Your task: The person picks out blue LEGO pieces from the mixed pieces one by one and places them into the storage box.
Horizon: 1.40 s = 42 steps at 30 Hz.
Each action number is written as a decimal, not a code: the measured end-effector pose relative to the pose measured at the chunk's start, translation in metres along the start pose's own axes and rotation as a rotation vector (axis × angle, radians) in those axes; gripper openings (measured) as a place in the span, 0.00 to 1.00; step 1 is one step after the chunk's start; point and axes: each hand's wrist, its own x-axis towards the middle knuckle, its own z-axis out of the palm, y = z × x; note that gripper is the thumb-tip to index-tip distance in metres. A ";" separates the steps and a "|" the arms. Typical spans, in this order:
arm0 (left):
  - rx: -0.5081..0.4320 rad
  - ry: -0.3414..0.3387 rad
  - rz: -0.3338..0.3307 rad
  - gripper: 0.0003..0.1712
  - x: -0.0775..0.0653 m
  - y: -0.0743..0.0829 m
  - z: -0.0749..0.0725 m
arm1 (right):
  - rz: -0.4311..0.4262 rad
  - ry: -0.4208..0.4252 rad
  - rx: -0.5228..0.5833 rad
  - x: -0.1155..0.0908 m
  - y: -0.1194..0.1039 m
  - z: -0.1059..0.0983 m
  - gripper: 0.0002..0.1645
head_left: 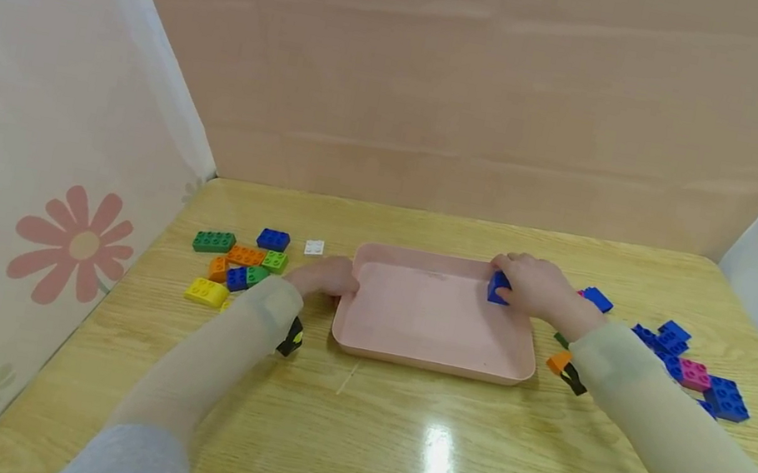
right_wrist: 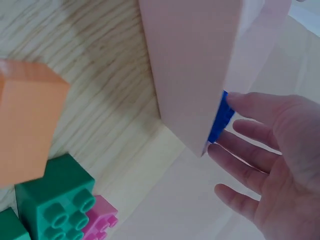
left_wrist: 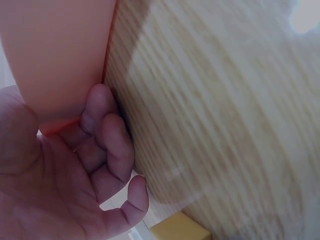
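Blue block in the corner of a pink tray

The block (head_left: 497, 288) was deep blue, showing one flat side, partly covered by the right hand (head_left: 536, 288), which pinched it inside the far right corner. The tray (head_left: 430, 309) was shallow with rounded corners; the left hand (head_left: 325, 276) gripped its left wall. Around, the worktop (head_left: 343, 442) carried colourful bricks on both sides.

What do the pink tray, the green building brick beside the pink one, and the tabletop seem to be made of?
Pink tray: probably plastic, smooth with a satin look; its rounded corners look moulded.
Green building brick: likely hard plastic, slightly glossy, judging by its crisp edges and studs.
Tabletop: wood or wood-look laminate, glossy; grain and glare show, but not which.
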 end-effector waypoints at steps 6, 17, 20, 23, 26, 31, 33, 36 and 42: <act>0.006 0.010 0.018 0.11 -0.002 0.000 0.000 | 0.020 0.057 0.042 -0.008 0.001 -0.012 0.22; 0.007 0.024 0.012 0.12 -0.004 0.003 0.001 | 0.081 0.155 0.116 -0.030 0.026 -0.029 0.21; 0.009 0.027 0.001 0.12 -0.004 0.003 0.001 | 0.128 0.165 0.146 -0.036 0.035 -0.036 0.21; 0.018 0.026 0.001 0.12 -0.002 0.003 0.001 | 0.172 0.181 0.156 -0.041 0.046 -0.039 0.20; 0.029 0.026 -0.001 0.12 0.000 0.002 0.000 | 0.208 0.185 0.151 -0.044 0.058 -0.038 0.20; 0.037 0.033 -0.004 0.13 0.001 0.000 0.000 | 0.255 0.132 0.165 -0.050 0.078 -0.032 0.22; 0.031 0.037 -0.003 0.13 0.000 0.000 0.001 | 0.271 0.096 0.168 -0.053 0.086 -0.028 0.24; 0.018 0.042 0.002 0.13 -0.001 -0.001 0.001 | 0.297 0.042 0.174 -0.058 0.097 -0.022 0.26; -0.003 0.040 0.016 0.13 -0.001 -0.002 0.001 | 0.336 -0.053 0.202 -0.063 0.115 -0.011 0.28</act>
